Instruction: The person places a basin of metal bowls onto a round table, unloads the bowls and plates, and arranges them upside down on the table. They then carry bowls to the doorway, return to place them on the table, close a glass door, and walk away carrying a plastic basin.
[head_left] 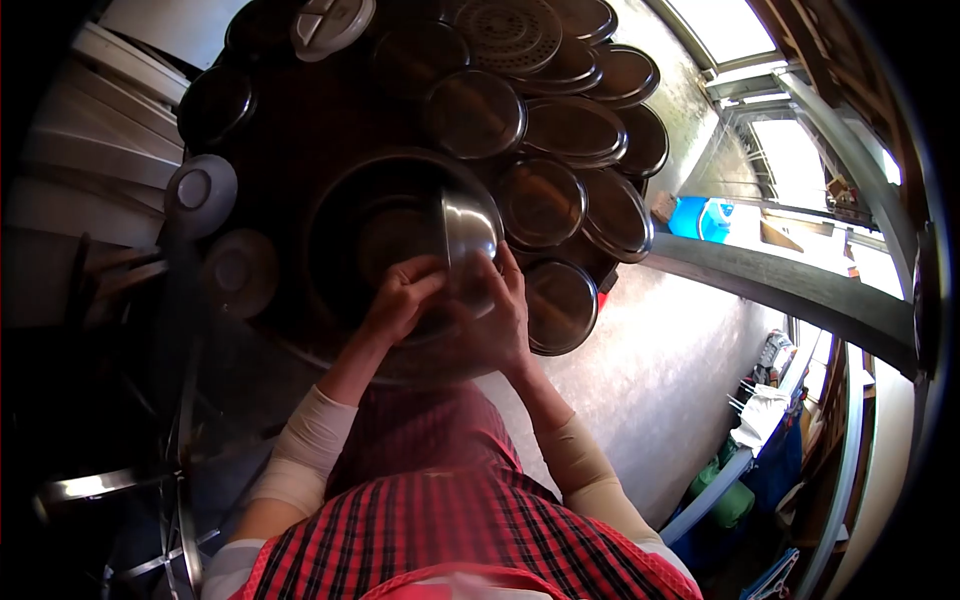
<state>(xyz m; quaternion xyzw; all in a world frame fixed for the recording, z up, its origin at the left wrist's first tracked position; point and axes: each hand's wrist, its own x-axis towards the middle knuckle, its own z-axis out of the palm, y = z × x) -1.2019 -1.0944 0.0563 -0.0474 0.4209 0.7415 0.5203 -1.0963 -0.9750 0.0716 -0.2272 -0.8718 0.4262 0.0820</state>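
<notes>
A shiny metal bowl [470, 235] is held tilted on its side above a large dark basin [335, 215]. My right hand [505, 300] grips it from the right and below, fingers bent round its outside. My left hand [405, 297] is at the bowl's lower left edge, with fingers and thumb pinched together; what they hold, if anything, is too small and dark to make out. The inside of the basin is in deep shadow.
Round metal lids or plates [540, 203] overlap around the basin's right and top. A perforated metal disc [508, 35] lies at the top. Two pale bowls [201, 195] sit at the left. A blue container [700, 218] stands at the right, beyond a grey beam [780, 285].
</notes>
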